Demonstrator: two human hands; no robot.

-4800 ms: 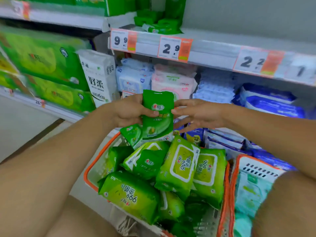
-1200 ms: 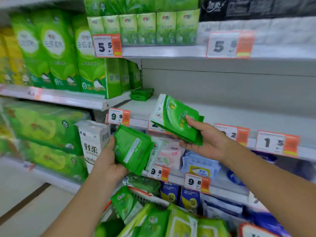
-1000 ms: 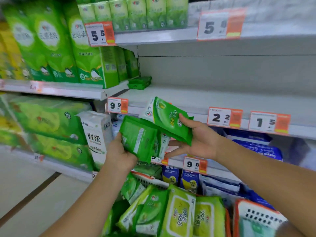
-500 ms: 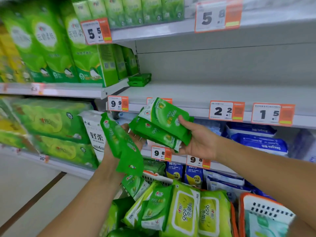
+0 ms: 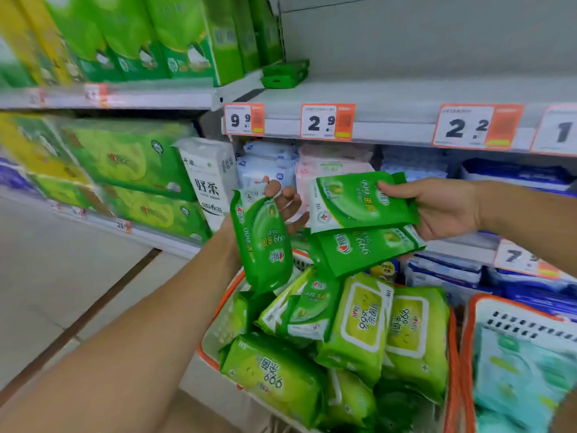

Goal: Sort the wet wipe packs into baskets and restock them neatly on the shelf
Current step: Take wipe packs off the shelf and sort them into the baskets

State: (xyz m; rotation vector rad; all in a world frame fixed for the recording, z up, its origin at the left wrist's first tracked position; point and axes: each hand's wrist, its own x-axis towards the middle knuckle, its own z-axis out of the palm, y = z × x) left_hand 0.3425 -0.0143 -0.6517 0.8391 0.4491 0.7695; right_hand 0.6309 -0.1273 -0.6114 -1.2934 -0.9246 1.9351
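A shop aisle runs along grey metal shelving. The upper shelf (image 5: pixel 406 95) on the right is mostly bare, with only a short stack of flat green packs (image 5: pixel 285 75) at its far left corner, beside tall green tissue bundles (image 5: pixel 175 39) on the neighbouring bay. Orange-edged price tags (image 5: pixel 327 121) line the shelf lip. Below it sit pale blue, pink and dark blue packs, and to the left large green tissue bales (image 5: pixel 125 157) and a white pack (image 5: pixel 209 179) with dark lettering. The pale tiled floor (image 5: pixel 62 276) shows at the left.

Near the camera, an orange-rimmed white basket (image 5: pixel 218 323) is heaped with green wet wipe packs (image 5: pixel 362 320); a second basket (image 5: pixel 512 317) just to its right holds pale teal packs.

The left hand (image 5: pixel 281 204) is raised above the first basket, palm turned up, fingers curled around the top of one small green pack (image 5: pixel 262 245) that hangs downward. The right hand (image 5: pixel 443 207) reaches in from the right at about the same height, thumb on top, pinching two small green packs (image 5: pixel 359 220) fanned one under the other. Both hands are in front of the lower shelf, close together but not touching.
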